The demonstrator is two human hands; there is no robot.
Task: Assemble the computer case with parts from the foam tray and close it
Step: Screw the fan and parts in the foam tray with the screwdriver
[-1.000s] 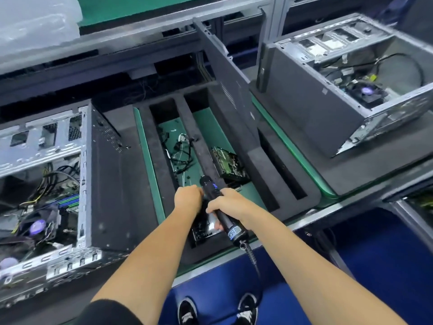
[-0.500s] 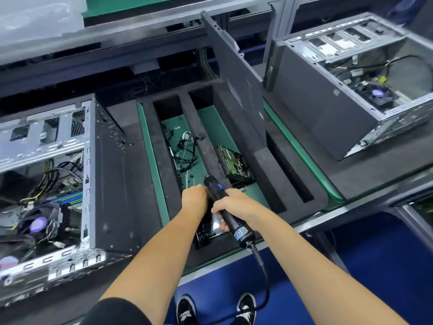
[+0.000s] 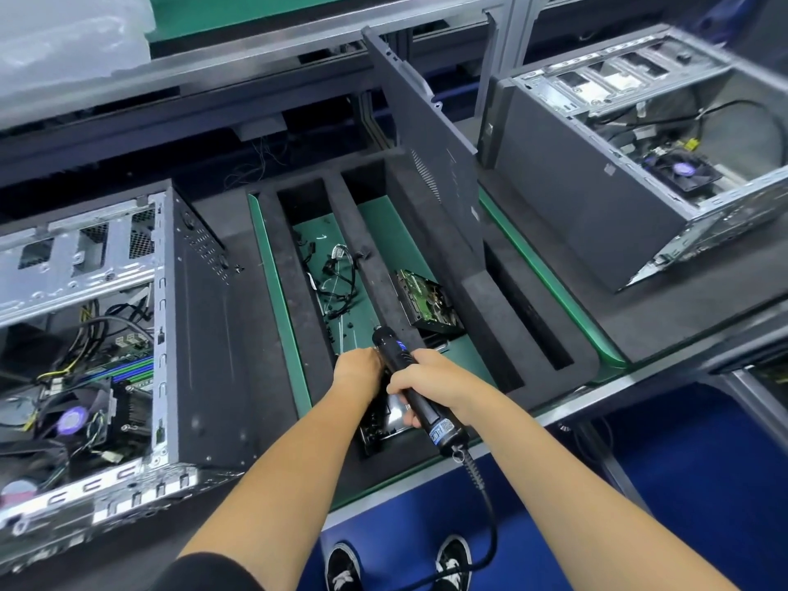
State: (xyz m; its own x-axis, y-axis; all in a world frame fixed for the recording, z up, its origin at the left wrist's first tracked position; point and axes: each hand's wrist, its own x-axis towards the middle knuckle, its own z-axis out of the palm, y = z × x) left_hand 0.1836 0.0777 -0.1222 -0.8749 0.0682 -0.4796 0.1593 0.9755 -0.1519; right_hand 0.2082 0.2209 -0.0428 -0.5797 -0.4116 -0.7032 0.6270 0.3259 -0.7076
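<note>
The computer case (image 3: 128,334) lies on its side at the left of the bench, its open face up, showing coloured cables, a fan with a purple hub and a silver drive cage at the far end. Its dark perforated wall faces the foam tray (image 3: 533,334), which sits just beside it on a green mat (image 3: 273,292).

The tray is black foam cut into long slots. In the left slot lies a tangle of black cables (image 3: 341,279). In the middle slot a drive (image 3: 426,300) leans tilted, its circuit board showing. A dark side panel (image 3: 426,134) stands upright in the tray's right part and hides some of what lies behind it. Farther right, a second case (image 3: 618,164) rests on black foam, also open, with a fan visible inside.

At the near end of the tray both hands meet over a dark metal part (image 3: 383,424), which they largely cover. The left hand (image 3: 356,373) reaches down into the slot with fingers curled; whether it grips the part cannot be told. The right hand (image 3: 430,386) is wrapped around a black electric screwdriver (image 3: 409,386), whose coiled cord (image 3: 482,496) trails down toward the blue floor, near a pair of black shoes (image 3: 401,565).
</note>
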